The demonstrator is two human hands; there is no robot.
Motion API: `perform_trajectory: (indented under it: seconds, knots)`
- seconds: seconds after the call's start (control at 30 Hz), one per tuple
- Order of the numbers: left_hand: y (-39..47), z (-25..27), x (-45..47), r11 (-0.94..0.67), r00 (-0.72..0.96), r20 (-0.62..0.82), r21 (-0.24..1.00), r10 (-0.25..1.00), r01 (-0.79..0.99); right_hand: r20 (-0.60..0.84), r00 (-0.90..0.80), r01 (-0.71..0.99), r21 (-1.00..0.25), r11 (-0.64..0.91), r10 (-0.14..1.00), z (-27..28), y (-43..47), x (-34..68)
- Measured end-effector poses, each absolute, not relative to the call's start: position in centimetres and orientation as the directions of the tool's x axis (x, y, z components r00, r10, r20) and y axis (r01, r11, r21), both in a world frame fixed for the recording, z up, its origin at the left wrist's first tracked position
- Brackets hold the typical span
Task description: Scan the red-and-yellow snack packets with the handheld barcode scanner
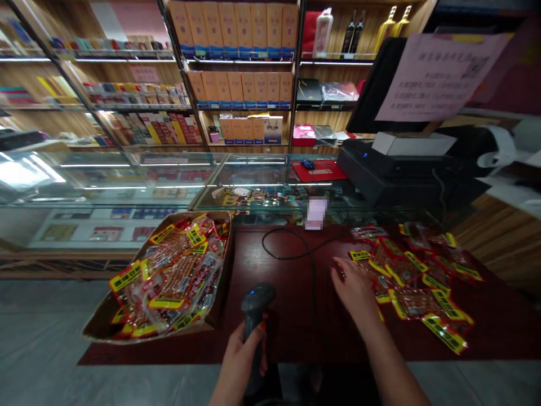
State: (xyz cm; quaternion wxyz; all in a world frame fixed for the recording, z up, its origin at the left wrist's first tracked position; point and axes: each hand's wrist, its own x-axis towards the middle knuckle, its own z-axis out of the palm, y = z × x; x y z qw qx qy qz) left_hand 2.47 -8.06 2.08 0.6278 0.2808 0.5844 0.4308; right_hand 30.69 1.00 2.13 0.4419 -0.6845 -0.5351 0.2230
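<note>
Fingers [252, 338] of the left hand [236, 352] are wrapped, in the head view, around the handle of a dark barcode scanner [257, 299], which is held upright above the near edge of the reddish-brown table [287, 287]. The right hand [355, 287] is held palm down, its thumb and forefinger parted, at the left edge of the loose snack packets [416, 303]; whether one is touched cannot be told. More packets [181, 270] are heaped in an open cardboard box [229, 242] on the table's left. A black cable [279, 257] is looped between.
</note>
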Motion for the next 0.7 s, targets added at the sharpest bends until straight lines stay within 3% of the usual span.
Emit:
perform_trajectory:
  seconds: [0.17, 0.37, 0.53, 0.7]
  knots:
    - [-7.5, 3.5, 4.2, 0.455, 0.029, -0.455, 0.881, 0.890, -0.131, 0.162, 0.385, 0.696, -0.698, -0.170, 0.909, 0.4, -2.0, 38.2]
    - [-8.1, 4.0, 4.8, 0.451, 0.068, -0.447, 0.889, 0.892, -0.076, 0.115, 0.360, 0.676, -0.717, -0.174, 0.926, -1.0, -1.8, 39.4]
    - [-8.4, 3.9, 4.1, 0.443, 0.036, -0.441, 0.894, 0.897, -0.066, 0.096, 0.483, 0.497, -0.849, -0.182, 0.870, -0.3, -0.6, 39.5]
    - [-8.5, 4.8, 3.5, 0.391, 0.047, -0.390, 0.920, 0.920, -0.011, -0.029, 0.501, 0.114, -0.989, -0.099, 0.865, -0.3, 0.5, 34.0]
